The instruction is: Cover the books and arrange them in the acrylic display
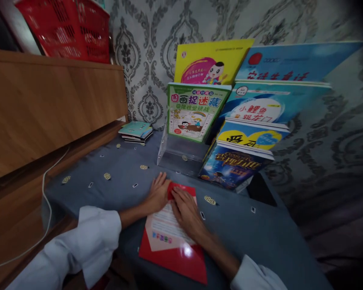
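A red and pale pink book [169, 264] with printed text lies on the cloth-covered table before me. My left hand [159, 194] rests at its upper left edge, fingers stretched forward on the cloth and the thumb side touching the cover. Flat across the upper part of the book is my right hand [186, 211], its fingertips reaching the red top corner close to my left hand. Both hands look open, and neither is visibly wrapped round the book. My palms hide part of the printed cover.
Behind the book stands a clear acrylic rack [181, 151] bearing a green book [196, 112]. To its right, several books rise in tiers, a dark blue book [232, 167] lowest. Small books [136, 131] are stacked at the back left. A wooden cabinet [54, 108] borders the left side.
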{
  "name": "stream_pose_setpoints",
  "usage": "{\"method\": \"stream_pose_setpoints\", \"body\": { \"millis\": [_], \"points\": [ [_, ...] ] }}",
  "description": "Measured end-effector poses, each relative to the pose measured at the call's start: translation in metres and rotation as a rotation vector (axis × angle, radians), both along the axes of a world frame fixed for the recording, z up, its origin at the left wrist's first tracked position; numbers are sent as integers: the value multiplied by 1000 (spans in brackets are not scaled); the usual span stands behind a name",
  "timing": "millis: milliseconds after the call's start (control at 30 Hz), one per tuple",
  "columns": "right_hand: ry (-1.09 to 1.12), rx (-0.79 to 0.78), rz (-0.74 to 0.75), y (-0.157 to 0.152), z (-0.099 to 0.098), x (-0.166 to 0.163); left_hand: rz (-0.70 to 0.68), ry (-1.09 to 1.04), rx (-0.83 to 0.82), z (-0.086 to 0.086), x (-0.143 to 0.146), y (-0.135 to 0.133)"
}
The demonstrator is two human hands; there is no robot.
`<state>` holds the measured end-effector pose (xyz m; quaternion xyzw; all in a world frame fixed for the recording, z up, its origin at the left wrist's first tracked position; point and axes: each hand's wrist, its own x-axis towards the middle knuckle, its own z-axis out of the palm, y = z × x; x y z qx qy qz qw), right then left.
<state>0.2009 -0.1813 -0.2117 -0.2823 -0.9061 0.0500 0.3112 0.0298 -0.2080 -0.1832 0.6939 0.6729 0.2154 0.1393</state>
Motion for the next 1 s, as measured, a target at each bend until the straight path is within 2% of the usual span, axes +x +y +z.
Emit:
{"method": "stream_pose_setpoints", "body": {
  "millis": [167, 367, 633, 800, 1000],
  "points": [
    [-87, 1, 1, 11, -11, 15, -162, -150, 29, -5, 25, 6],
    [-149, -63, -78, 9, 0, 20, -306, -10, 15, 5, 23, 0],
    [-306, -236, -296, 6, 23, 57, -355, 140, 38, 0, 20, -2],
    [-252, -256, -323, 5, 22, 77, -394, 163, 80, -3, 17, 5],
    [-193, -258, -327, 4, 20, 83, -470, 176, 87, 0, 12, 17]
  ]
}}
